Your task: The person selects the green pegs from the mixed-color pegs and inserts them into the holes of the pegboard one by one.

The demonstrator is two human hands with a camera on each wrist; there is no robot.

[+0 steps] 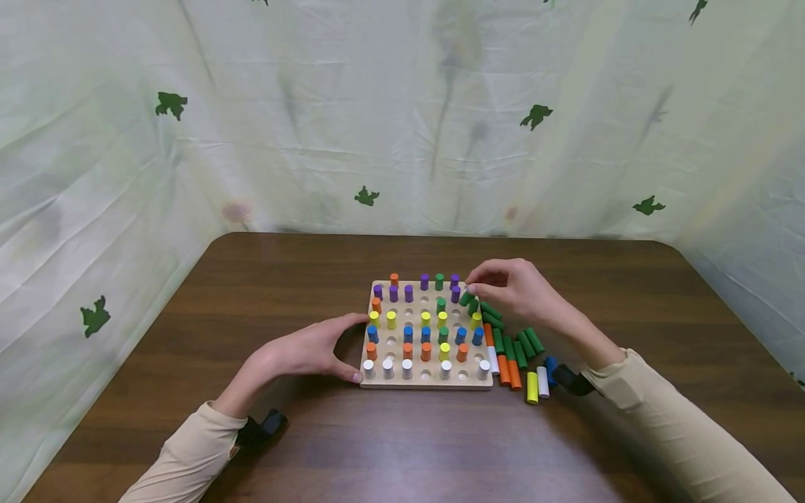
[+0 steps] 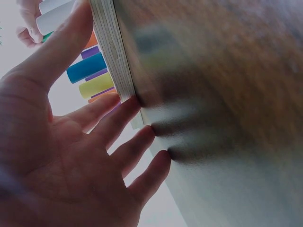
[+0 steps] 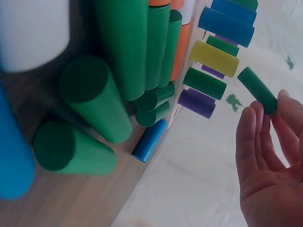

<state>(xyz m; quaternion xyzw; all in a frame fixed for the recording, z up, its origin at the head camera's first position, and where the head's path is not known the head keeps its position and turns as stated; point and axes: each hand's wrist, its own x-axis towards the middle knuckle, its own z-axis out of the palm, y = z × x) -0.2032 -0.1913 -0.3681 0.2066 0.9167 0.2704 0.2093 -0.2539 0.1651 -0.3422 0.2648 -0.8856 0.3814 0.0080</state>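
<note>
A wooden pegboard [image 1: 409, 383] stands on the table, with rows of white, orange, blue, yellow, purple and green pegs and some bare holes. My left hand [image 1: 300, 349] rests against its left side, thumb at the near corner. In the left wrist view the fingers [image 2: 125, 151] are fairly straight, touching the board's edge and the tabletop. Above the board's far right corner, my right hand [image 1: 512, 286] pinches a green peg [image 3: 258, 90] between thumb and fingertips. The peg is tilted and apart from the board. Just below it, another green peg [image 3: 205, 83] stands in the board.
Loose pegs lie against the board's right side: several green pegs [image 1: 520, 354], orange pegs [image 1: 514, 375], a yellow peg [image 1: 532, 388], a white peg [image 1: 543, 382] and a blue peg [image 1: 550, 370]. The brown table [image 1: 302, 272] ends at a pale patterned cloth [image 1: 402, 126] behind.
</note>
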